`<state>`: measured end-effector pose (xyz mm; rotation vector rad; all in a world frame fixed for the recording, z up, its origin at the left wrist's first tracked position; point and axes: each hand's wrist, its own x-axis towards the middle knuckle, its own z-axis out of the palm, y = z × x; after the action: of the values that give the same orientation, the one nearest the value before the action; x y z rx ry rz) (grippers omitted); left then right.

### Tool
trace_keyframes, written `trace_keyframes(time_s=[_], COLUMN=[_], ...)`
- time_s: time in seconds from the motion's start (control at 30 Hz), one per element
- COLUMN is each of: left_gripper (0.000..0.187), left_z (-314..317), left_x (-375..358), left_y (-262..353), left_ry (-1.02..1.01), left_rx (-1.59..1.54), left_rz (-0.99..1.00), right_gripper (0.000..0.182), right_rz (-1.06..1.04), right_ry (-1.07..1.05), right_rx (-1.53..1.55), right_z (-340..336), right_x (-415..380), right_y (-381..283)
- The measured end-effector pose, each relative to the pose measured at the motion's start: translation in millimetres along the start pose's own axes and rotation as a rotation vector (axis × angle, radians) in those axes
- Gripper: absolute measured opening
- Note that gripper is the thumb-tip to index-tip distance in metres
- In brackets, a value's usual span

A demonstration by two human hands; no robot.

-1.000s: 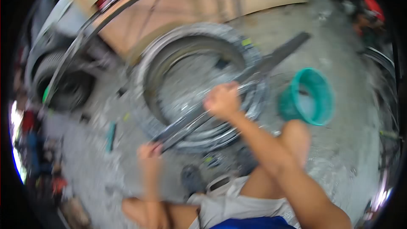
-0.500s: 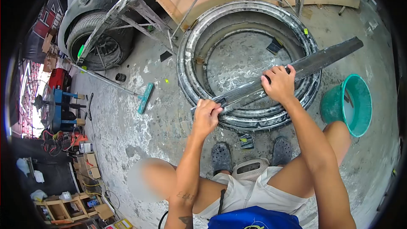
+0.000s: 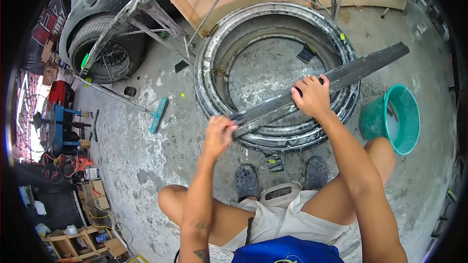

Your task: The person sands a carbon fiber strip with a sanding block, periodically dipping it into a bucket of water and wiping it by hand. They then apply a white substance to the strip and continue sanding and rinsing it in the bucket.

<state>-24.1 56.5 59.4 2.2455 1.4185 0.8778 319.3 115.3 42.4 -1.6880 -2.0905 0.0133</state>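
A long, dark carbon-fibre strip (image 3: 358, 68) with a woven pattern lies slanted across a large tyre (image 3: 207, 75) flat on the floor. My right hand (image 3: 312, 95) is closed over the middle of the strip, fingers curled across its upper edge. At the strip's lower left end, my left hand (image 3: 219, 135) is closed and slightly blurred, with a small dark piece (image 3: 237, 116) at its fingertips against the strip. I cannot tell what that piece is. The hand hides the strip's near end.
A green bucket (image 3: 363, 119) with liquid stands at the right. A teal-headed squeegee (image 3: 158, 115) lies left of the tyre, below a metal frame (image 3: 117, 31) and a car wheel (image 3: 105, 63). Dark scraps (image 3: 275, 162) lie between my shoes (image 3: 247, 181). Tools and boxes line the left side.
My left hand has slid down-left along the strip with the small dark piece, towards its end. My right hand keeps its place on the strip. The whole view has shifted slightly.
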Motion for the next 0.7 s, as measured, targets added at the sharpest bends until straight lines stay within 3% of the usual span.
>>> trace_keyframes(time_s=[0.07,0.13,0.3,0.43,0.57,0.7], left_gripper=[0.008,0.007,0.008,0.009,0.013,0.013], left_z=[-29.8,-45.3,33.6,15.1,-39.9,8.0], left_x=[-21.0,-44.8,35.4,20.3,-37.3,10.6], left_y=[-24.4,-30.8,29.1,13.8,-30.6,3.8], left_ry=[-0.005,0.039,-0.03,0.002,-0.002,0.016], left_rx=[0.036,0.07,-0.018,-0.056,0.097,0.057], left_rz=[-0.033,-0.254,0.113,0.083,-0.129,-0.035], right_gripper=[0.027,0.027,0.026,0.028,0.03,0.031], right_rz=[0.03,0.049,0.024,-0.007,0.039,0.007], right_ry=[0.013,0.026,0.034,-0.002,0.011,0.015], right_rx=[0.008,0.01,0.003,0.017,-0.02,-0.079], right_z=[0.2,-2.0,-1.2,0.1,2.2,-1.0], right_x=[6.3,7.1,5.7,2.2,7.0,6.2], right_y=[-5.6,-9.7,-9.7,-0.7,-10.0,-11.1])
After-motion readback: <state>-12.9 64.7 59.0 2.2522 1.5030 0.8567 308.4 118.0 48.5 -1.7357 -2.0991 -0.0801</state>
